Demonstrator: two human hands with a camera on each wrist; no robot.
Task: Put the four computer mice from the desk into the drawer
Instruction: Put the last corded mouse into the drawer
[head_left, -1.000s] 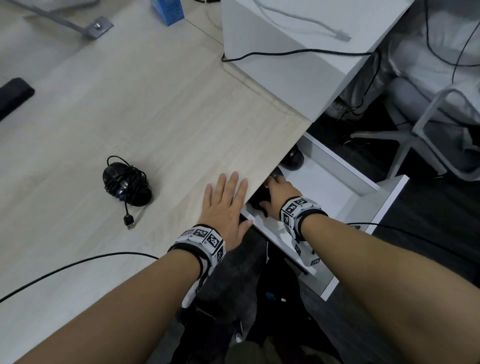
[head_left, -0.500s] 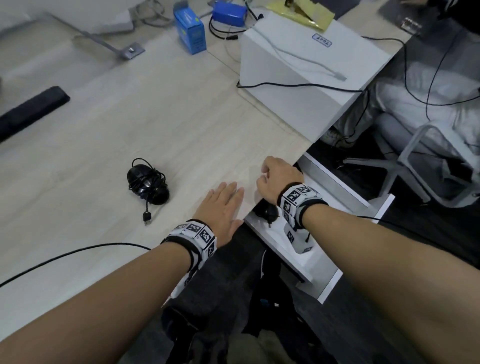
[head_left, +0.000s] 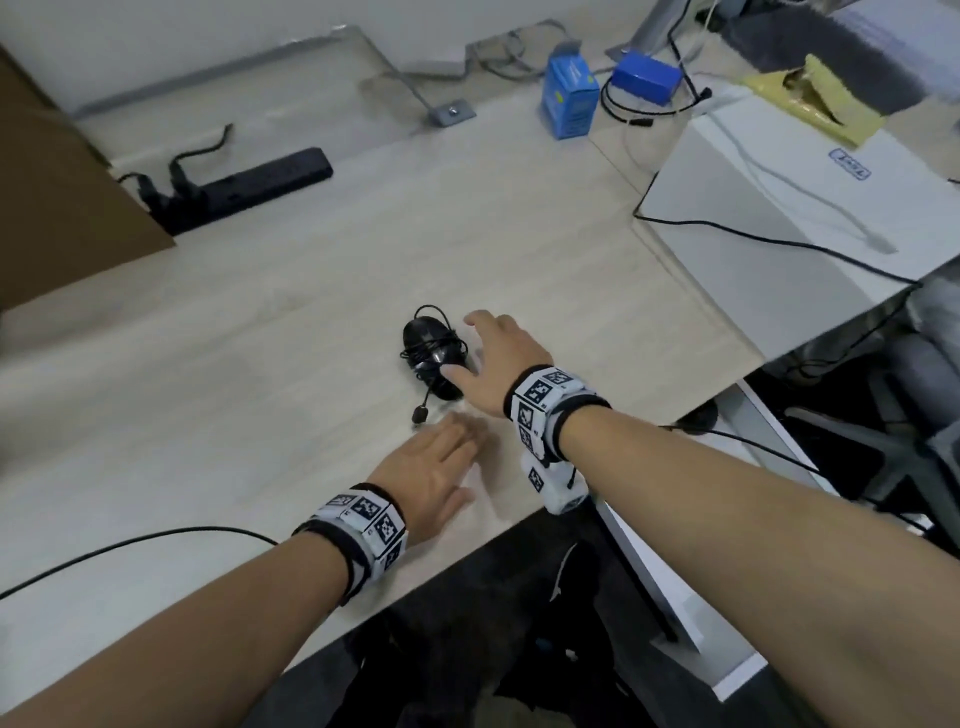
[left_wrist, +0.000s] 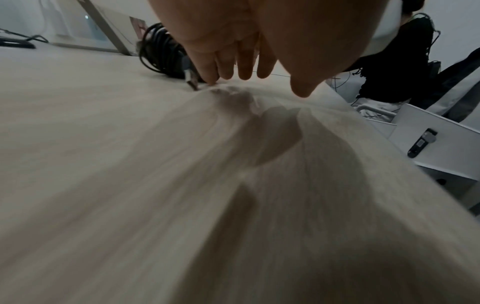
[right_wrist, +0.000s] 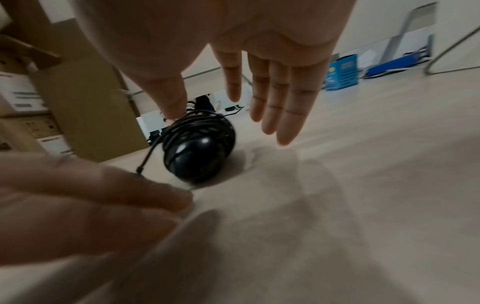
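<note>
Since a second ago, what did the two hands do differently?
The right hand left the white drawer, where it had been setting down a mouse, crossed over the pale wooden desk and now hangs open over the black computer mouse with its cable wrapped round it, not gripping it yet. The left hand stayed flat on the desk edge, and the mouse stayed put.

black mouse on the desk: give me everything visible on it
The black mouse is a glossy, dark, plastic-looking wired mouse lying on the light wood-grain desk. Its thin black cable is wound in loops round the body, and a short loose end with the plug trails off onto the desk toward the near edge. The right hand is spread open over it, fingers straight, not closed on it; contact cannot be told. The left hand lies flat on the desk close to the plug.
</note>
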